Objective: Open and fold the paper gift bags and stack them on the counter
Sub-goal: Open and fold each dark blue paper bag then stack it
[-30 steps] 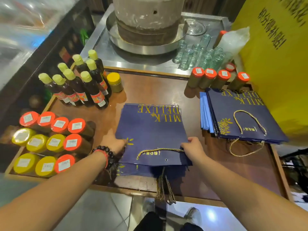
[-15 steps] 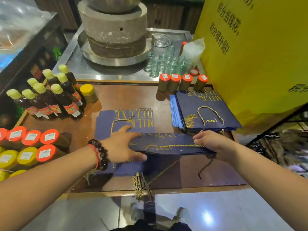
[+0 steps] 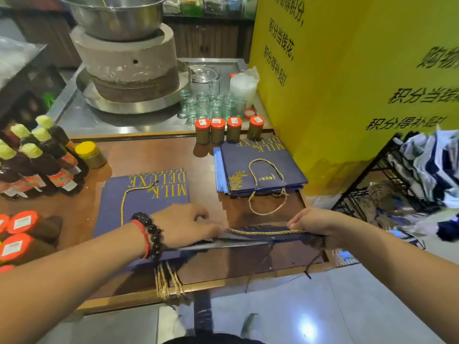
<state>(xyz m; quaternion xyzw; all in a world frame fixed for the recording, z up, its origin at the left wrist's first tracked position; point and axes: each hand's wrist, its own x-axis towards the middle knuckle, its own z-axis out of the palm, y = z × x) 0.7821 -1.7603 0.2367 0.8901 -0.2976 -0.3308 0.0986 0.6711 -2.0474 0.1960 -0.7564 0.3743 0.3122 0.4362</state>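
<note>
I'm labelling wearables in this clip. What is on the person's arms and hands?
Both forearms are bare, no sleeves or gloves. The left hand has a dark round-bead bracelet and a thin red cord at the wrist. The right hand wears nothing visible.

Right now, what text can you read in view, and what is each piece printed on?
"MILK DELUXE": gold, on the flat navy paper bag at left.
"MILK DELUXE": on the top navy bag of the right-hand stack.
"积分当钱花", "积分得补贴": black, on the yellow board.
Small gold mark by that stack's rope handle: unreadable.
Jar-lid stickers, bottle labels: too small.
</note>
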